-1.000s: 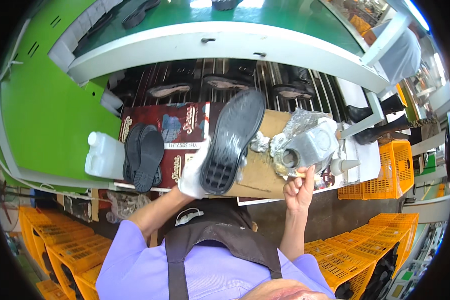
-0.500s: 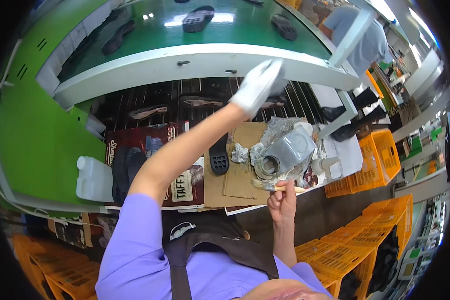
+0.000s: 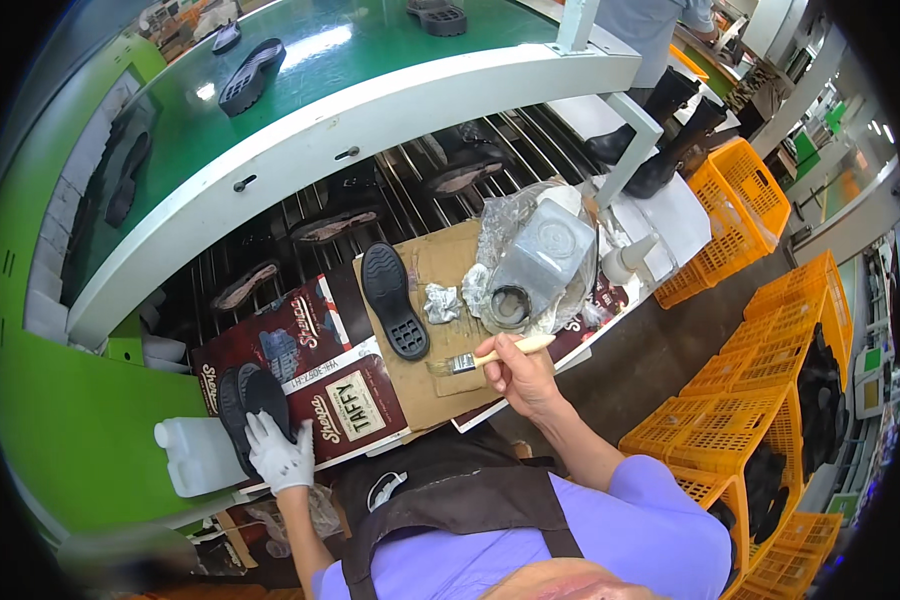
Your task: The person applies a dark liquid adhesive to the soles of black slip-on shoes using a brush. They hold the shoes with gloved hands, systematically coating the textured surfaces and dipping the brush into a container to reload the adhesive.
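Observation:
My left hand (image 3: pixel 282 452), in a white glove, rests its fingers, spread apart, against the upright black shoe soles (image 3: pixel 260 395) at the left of the bench. My bare right hand (image 3: pixel 525 378) pinches the pale handle of a paintbrush (image 3: pixel 462 362), bristles pointing left over the cardboard (image 3: pixel 395 375). Just left of the bristles lies a single black sole (image 3: pixel 394 300), its heel grid nearest me. A grey plastic container (image 3: pixel 545 262) with a wide round opening leans on crumpled plastic, beyond my right hand. Crumpled white paper (image 3: pixel 442 303) sits between sole and container.
Behind the bench, dark footwear uppers (image 3: pixel 338 222) lie on a roller rack (image 3: pixel 400 190). Above runs a green belt (image 3: pixel 330 60) carrying soles, edged by a white beam (image 3: pixel 300 130). A white jug (image 3: pixel 195 455) stands far left; orange crates (image 3: pixel 730 370) line the right.
My left hand has come back from the far beam to the soles at the left. My right hand has carried the brush leftward, away from the container's mouth. The view has turned.

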Available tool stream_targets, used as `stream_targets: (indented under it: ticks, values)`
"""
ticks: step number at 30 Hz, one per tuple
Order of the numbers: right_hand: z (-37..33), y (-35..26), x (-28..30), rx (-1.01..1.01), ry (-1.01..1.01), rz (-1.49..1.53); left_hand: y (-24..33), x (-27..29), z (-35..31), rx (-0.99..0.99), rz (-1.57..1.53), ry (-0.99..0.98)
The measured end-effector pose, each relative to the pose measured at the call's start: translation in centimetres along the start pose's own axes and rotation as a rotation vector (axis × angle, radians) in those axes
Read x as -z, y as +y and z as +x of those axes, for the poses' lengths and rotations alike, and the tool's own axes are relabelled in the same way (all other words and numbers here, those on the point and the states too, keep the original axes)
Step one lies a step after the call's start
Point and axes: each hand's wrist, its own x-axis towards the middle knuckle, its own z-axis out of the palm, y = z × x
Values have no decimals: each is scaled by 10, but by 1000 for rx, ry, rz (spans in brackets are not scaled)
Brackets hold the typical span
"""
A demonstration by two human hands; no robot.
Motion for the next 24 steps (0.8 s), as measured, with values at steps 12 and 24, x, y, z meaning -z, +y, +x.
stream_targets:
  ticks: [12,24]
  values:
    - [-2,-5,12,165,160,-289,-24,5,11,225,-140,-53]
    - [2,-18,22,457,336,-753,4,14,-3,130,-93,-185]
